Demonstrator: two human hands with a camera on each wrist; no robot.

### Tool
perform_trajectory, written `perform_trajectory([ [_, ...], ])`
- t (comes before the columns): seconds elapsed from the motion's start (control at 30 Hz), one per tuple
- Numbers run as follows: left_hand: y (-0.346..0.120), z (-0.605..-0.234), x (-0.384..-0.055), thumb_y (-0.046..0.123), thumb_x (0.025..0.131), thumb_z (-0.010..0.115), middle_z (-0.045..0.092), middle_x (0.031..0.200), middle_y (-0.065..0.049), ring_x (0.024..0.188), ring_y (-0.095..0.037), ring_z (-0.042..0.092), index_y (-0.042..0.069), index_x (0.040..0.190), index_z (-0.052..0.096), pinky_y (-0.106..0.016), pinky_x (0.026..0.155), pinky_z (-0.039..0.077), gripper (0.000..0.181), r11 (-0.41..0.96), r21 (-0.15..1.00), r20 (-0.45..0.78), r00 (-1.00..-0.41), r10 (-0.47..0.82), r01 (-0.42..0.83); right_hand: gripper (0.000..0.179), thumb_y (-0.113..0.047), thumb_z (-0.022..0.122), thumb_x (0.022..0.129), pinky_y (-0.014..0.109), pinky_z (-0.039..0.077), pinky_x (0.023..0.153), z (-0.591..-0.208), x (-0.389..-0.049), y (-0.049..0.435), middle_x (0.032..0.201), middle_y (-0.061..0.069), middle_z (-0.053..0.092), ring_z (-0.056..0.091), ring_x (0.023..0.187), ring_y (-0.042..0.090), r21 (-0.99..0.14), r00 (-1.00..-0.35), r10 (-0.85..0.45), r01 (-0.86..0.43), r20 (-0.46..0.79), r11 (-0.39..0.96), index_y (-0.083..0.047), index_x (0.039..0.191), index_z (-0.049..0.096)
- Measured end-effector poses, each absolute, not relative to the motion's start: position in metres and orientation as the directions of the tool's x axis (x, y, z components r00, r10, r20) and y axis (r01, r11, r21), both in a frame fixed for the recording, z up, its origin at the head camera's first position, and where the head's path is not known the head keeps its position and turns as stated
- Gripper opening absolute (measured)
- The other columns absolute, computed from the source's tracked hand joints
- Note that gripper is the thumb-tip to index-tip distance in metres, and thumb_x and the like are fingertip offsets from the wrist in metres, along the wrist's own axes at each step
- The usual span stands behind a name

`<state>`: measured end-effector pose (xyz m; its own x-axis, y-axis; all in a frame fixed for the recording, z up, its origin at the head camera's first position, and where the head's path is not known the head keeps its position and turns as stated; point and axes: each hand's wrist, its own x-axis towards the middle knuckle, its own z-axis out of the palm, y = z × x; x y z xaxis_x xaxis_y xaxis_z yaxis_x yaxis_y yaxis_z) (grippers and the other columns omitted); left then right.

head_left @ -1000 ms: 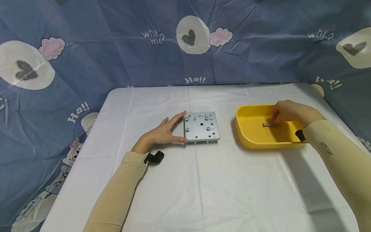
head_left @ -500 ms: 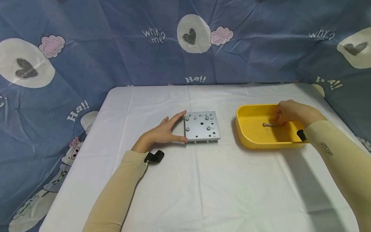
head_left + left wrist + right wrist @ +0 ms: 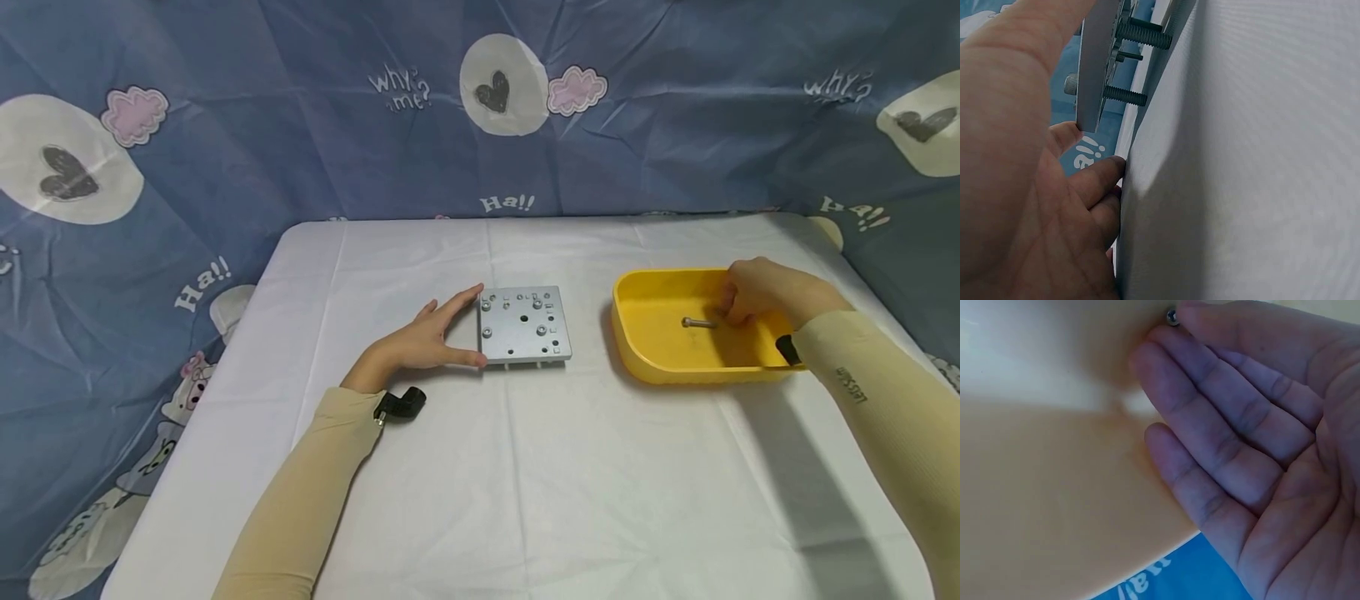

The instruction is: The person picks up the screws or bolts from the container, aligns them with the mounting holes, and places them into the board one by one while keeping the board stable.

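Observation:
In the head view, my left hand [image 3: 416,343] holds the left edge of a silver metal plate [image 3: 517,335], thumb at the near corner and index finger at the far one. Several socket-head screws stand in the plate. The left wrist view shows threaded ends [image 3: 1141,34] sticking out below it. My right hand [image 3: 776,292] is inside the yellow tray [image 3: 633,354], fingers curled. In the right wrist view, a small round screw end [image 3: 1172,316] shows between its thumb tip and fingertips, the rest hidden. Another screw [image 3: 699,322] lies on the tray floor, left of the fingers.
A white cloth covers the table [image 3: 487,483]. Blue printed fabric [image 3: 337,125] hangs behind it and down its sides. The tray stands to the right of the plate, with bare cloth between them.
My right hand has shifted slightly right inside the tray, leaving more of the lying screw in sight. My left hand and the plate stay as they were.

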<state>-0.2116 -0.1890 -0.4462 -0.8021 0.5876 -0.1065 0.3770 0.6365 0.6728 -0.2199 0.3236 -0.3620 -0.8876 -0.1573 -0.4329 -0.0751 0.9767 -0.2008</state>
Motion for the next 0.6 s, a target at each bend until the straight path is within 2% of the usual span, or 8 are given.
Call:
perform_trajectory([
  [0.1,-0.189,-0.446,-0.212,0.061,0.084,0.087,0.013,0.183,0.003,0.17,-0.031,0.004,0.038,0.174,0.008,-0.054,0.138,-0.011,0.122,0.638,0.67,-0.105,-0.802,0.588,0.38,0.014,-0.002,0.077,0.08,0.041,0.048,0.081,-0.362,-0.219,0.325,0.094,0.011,0.066,0.057,0.09,0.03,-0.201,-0.884,-0.151,-0.066,-0.442,0.977,-0.006,0.093,0.074],
  [0.3,-0.19,-0.446,-0.212,0.06,0.083,0.088,0.013,0.183,0.003,0.17,-0.032,0.003,0.038,0.174,0.008,-0.054,0.138,-0.011,0.122,0.634,0.671,-0.1,-0.8,0.591,0.385,0.012,-0.004,0.079,0.08,0.035,0.047,0.075,-0.362,-0.223,0.325,0.091,0.009,0.067,0.057,0.088,0.029,-0.201,-0.869,-0.184,-0.101,-0.459,0.974,-0.006,0.091,0.074],
  [0.47,-0.191,-0.446,-0.212,0.059,0.083,0.088,0.012,0.183,0.004,0.17,-0.033,0.0,0.038,0.174,0.009,-0.055,0.138,-0.011,0.122,0.635,0.671,-0.1,-0.802,0.589,0.382,0.016,-0.007,0.085,0.083,0.039,0.051,0.08,-0.361,-0.227,0.324,0.093,0.011,0.069,0.059,0.087,0.028,-0.189,-0.856,-0.17,-0.086,-0.488,0.978,-0.003,0.096,0.076],
  [0.6,-0.191,-0.446,-0.212,0.06,0.083,0.088,0.012,0.183,0.005,0.17,-0.035,-0.002,0.04,0.174,0.009,-0.055,0.138,-0.011,0.122,0.636,0.674,-0.102,-0.805,0.584,0.376,0.016,-0.005,0.085,0.083,0.035,0.053,0.076,-0.36,-0.229,0.323,0.088,0.008,0.069,0.059,0.084,0.025,-0.207,-0.845,-0.17,-0.072,-0.508,0.976,-0.001,0.095,0.074],
])
